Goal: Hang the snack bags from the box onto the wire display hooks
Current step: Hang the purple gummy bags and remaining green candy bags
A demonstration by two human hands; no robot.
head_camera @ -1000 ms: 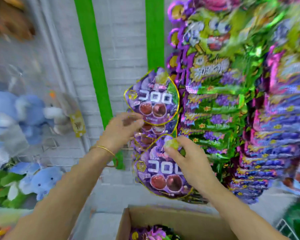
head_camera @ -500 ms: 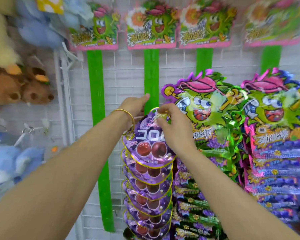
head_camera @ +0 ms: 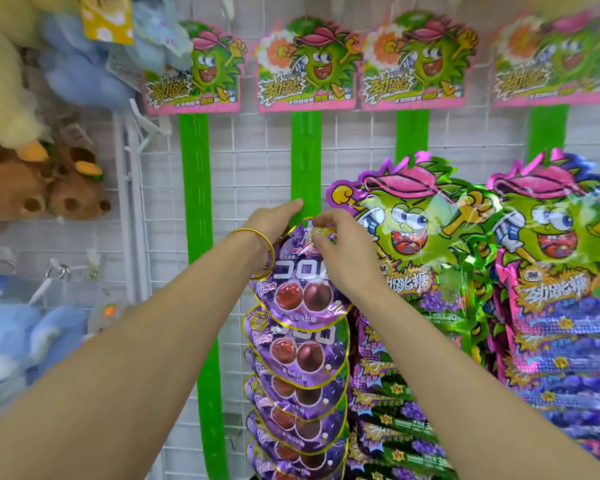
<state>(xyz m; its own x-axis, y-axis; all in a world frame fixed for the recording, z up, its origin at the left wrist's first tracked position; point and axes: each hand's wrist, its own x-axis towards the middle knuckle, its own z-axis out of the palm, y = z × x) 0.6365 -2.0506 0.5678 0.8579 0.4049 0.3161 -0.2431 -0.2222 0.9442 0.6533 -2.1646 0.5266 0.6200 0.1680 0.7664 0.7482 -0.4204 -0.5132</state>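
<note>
1. far left: fuzzy plush toys (head_camera: 32, 188) in brown, blue and cream hang, partly blurred, against a white wire grid (head_camera: 257, 161) of thin square mesh that covers the wall.
2. flat green strips (head_camera: 194, 188) run straight down the grid, each under a pink-edged card (head_camera: 194, 67) printed with a green cartoon face.
3. left hand (head_camera: 274, 218), a thin gold bangle (head_camera: 257, 233) at its wrist, reaches up. its fingers lie straight and close together, tips touching the second strip (head_camera: 305, 150), just behind the bag's top edge.
4. bag (head_camera: 302, 289): glossy purple foil with a gold rim, narrow at the top and rounded below, with two dark round fruits printed on it. it sits topmost on the second strip, face to the camera, long axis near upright, rounded end down, overlapping the stack (head_camera: 298, 393) of like bags beneath.
5. right hand (head_camera: 343, 254): fingers curled, thumb and fingertips pinching the bag's top tab.
6. right: crinkled, shiny green-and-purple monster bags (head_camera: 413, 244) hang crowded together, touching the stack's right edge.
</note>
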